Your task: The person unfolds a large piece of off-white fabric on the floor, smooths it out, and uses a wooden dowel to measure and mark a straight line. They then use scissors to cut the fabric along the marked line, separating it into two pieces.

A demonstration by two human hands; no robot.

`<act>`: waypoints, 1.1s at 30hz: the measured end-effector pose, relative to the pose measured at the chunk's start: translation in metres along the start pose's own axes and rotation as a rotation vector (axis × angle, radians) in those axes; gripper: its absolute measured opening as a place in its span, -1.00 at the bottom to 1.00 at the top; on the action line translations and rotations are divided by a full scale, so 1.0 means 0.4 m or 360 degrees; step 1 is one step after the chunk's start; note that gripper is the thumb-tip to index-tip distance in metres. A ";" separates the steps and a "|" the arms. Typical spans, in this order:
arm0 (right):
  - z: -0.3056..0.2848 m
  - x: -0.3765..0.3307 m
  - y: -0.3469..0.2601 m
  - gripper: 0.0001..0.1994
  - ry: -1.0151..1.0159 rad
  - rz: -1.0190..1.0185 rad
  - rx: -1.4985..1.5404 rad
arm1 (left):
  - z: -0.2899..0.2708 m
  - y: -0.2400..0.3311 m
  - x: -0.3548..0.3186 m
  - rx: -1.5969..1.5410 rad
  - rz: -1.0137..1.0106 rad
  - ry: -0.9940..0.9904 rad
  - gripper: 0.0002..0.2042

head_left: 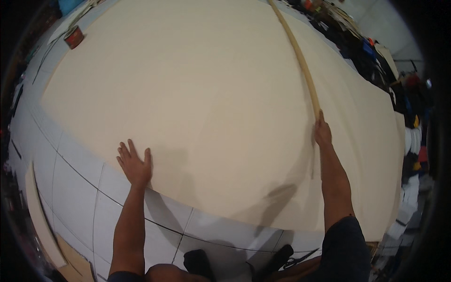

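Note:
A large cream sheet [202, 94] lies spread over the tiled floor before me. My left hand [135, 165] rests on it near its front left edge, palm down, fingers spread, holding nothing. My right hand [323, 132] is closed around the near end of a long, pale wooden pole [300, 56]. The pole runs away from me along the right part of the sheet and leaves the top of the view. Soft ripples show in the sheet to the right of the pole.
A red can [73, 37] stands by the sheet's far left edge. Scissors [303, 258] lie near my foot on the right. A pale flat strip [41, 221] sits on the white tiles [77, 188] at left. Dark, jumbled items [361, 56] line the right side.

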State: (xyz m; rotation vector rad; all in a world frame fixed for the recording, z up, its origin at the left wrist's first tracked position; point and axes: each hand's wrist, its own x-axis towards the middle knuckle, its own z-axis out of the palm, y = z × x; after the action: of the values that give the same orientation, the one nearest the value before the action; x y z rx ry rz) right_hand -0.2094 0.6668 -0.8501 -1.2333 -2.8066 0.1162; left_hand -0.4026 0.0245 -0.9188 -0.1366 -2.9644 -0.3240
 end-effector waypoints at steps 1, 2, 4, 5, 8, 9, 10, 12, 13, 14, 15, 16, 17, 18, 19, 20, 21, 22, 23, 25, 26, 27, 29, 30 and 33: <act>0.002 -0.014 -0.022 -0.47 0.0032 -0.0043 0.0054 | 0.005 -0.003 0.000 0.0017 0.0001 -0.0009 -0.27; 0.011 -0.051 -0.032 -0.47 -0.0043 -0.0025 0.0070 | 0.006 -0.007 0.000 0.0036 -0.0004 -0.0003 -0.27; 0.024 -0.183 -0.062 -0.48 -0.0129 -0.0041 0.0008 | 0.001 -0.009 0.000 0.0058 0.0007 0.0027 -0.29; 0.030 -0.271 -0.085 -0.48 -0.0146 -0.0077 -0.0059 | -0.006 -0.020 0.002 0.0091 0.0010 0.0038 -0.30; 0.005 -0.484 -0.074 -0.48 -0.0250 -0.0184 0.0031 | -0.017 -0.019 -0.008 0.0214 0.0076 0.0014 -0.35; 0.005 -0.542 -0.067 -0.48 -0.0248 -0.0220 0.0044 | -0.021 -0.018 -0.022 0.0228 0.0182 0.0029 -0.32; 0.005 -0.591 -0.057 -0.48 -0.0244 -0.0255 0.0045 | -0.008 -0.014 -0.052 0.0233 0.0286 0.0038 -0.30; 0.001 -0.656 0.057 -0.48 -0.0172 -0.0225 0.0004 | 0.016 0.052 -0.160 0.0152 0.0449 -0.0086 -0.24; -0.009 -0.681 0.130 -0.47 -0.0135 -0.0216 -0.0019 | 0.016 0.110 -0.228 0.0067 0.0511 -0.0195 -0.20; -0.022 -0.695 0.190 -0.47 -0.0157 -0.0106 -0.0045 | 0.006 0.148 -0.265 0.0015 0.0524 -0.0231 -0.18; -0.034 -0.712 0.251 -0.47 -0.0188 0.0001 -0.0069 | -0.012 0.174 -0.303 -0.0031 0.0532 -0.0274 -0.15; -0.043 -0.730 0.301 -0.46 -0.0217 0.0107 -0.0091 | -0.025 0.178 -0.324 -0.0076 0.0540 -0.0314 -0.13; -0.051 -0.730 0.342 -0.46 -0.0202 0.0190 0.0009 | -0.033 0.178 -0.322 -0.0078 0.0539 -0.0307 -0.13; -0.052 -0.728 0.378 -0.46 -0.0189 0.0271 0.0109 | -0.036 0.175 -0.319 -0.0081 0.0537 -0.0303 -0.13; -0.048 -0.721 0.418 -0.46 -0.0175 0.0352 0.0209 | -0.037 0.173 -0.318 -0.0084 0.0535 -0.0298 -0.13; -0.052 -0.697 0.441 -0.47 -0.0114 0.0342 0.0276 | -0.039 0.175 -0.317 -0.0092 0.0533 -0.0311 -0.13; -0.055 -0.664 0.462 -0.46 -0.0111 0.0385 0.0308 | -0.036 0.177 -0.317 -0.0101 0.0530 -0.0326 -0.14; -0.058 -0.617 0.454 -0.46 -0.0117 0.0431 0.0359 | -0.036 0.172 -0.317 -0.0089 0.0533 -0.0339 -0.14; -0.069 -0.588 0.443 -0.46 -0.0120 0.0484 0.0401 | -0.035 0.174 -0.316 -0.0086 0.0563 -0.0321 -0.15; -0.073 -0.567 0.398 -0.45 -0.0051 0.0458 0.0438 | -0.035 0.180 -0.324 -0.0090 0.0611 -0.0296 -0.15; -0.074 -0.559 0.369 -0.45 -0.0015 0.0434 0.0451 | -0.038 0.178 -0.328 -0.0087 0.0656 -0.0308 -0.16; -0.077 -0.575 0.342 -0.46 -0.0032 0.0432 0.0449 | -0.043 0.174 -0.331 -0.0088 0.0699 -0.0319 -0.16; -0.064 -0.631 0.269 -0.46 -0.0074 0.0396 0.0467 | -0.053 0.162 -0.324 -0.0100 0.0749 -0.0283 -0.18; -0.064 -0.662 0.247 -0.46 -0.0057 0.0307 0.0419 | -0.047 0.159 -0.324 -0.0130 0.0766 -0.0250 -0.18; -0.068 -0.733 0.166 -0.44 -0.0090 0.0025 0.0329 | -0.040 0.150 -0.329 -0.0179 0.0767 -0.0227 -0.20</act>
State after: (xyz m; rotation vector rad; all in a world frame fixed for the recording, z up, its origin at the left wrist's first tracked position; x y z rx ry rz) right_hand 0.0397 0.4965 -0.8406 -1.2215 -2.7465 0.4363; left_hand -0.2643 0.0697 -0.9127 -0.9006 -2.9182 -0.4250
